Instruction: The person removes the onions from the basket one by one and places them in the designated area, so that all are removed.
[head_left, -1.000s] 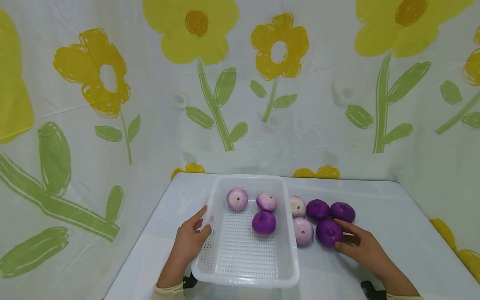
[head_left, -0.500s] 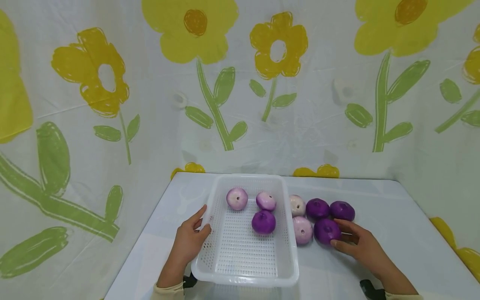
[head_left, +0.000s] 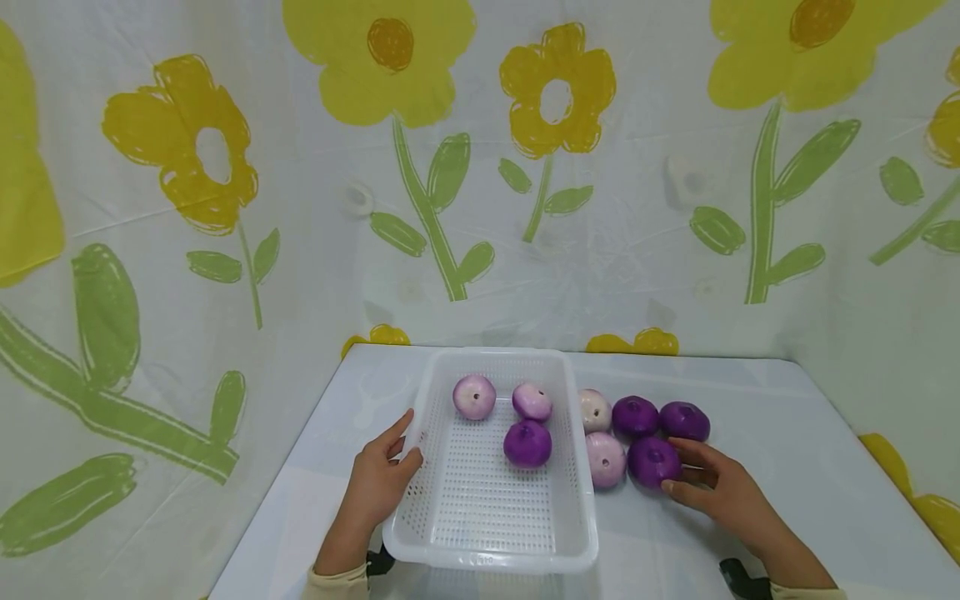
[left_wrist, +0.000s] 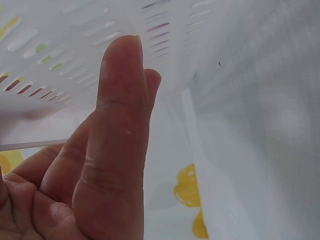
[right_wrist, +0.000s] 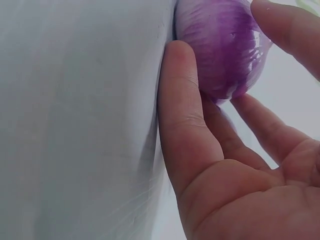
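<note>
A pale, creased cloth [head_left: 630, 275] fills the upper frame and runs down its left and right sides, printed with big yellow flowers [head_left: 390, 62] and green leaves [head_left: 450, 172]. Across the lower frame, a white table [head_left: 757, 417] reflects soft, dim light with a faint sheen.

Soft, diffuse, slightly dim light surrounds the white basket [head_left: 491, 560]. Right of it, a purple onion [right_wrist: 220, 50] shows small bright glints in the right wrist view; left of it, the table [left_wrist: 260, 150] looks hazy, with pale glare.
</note>
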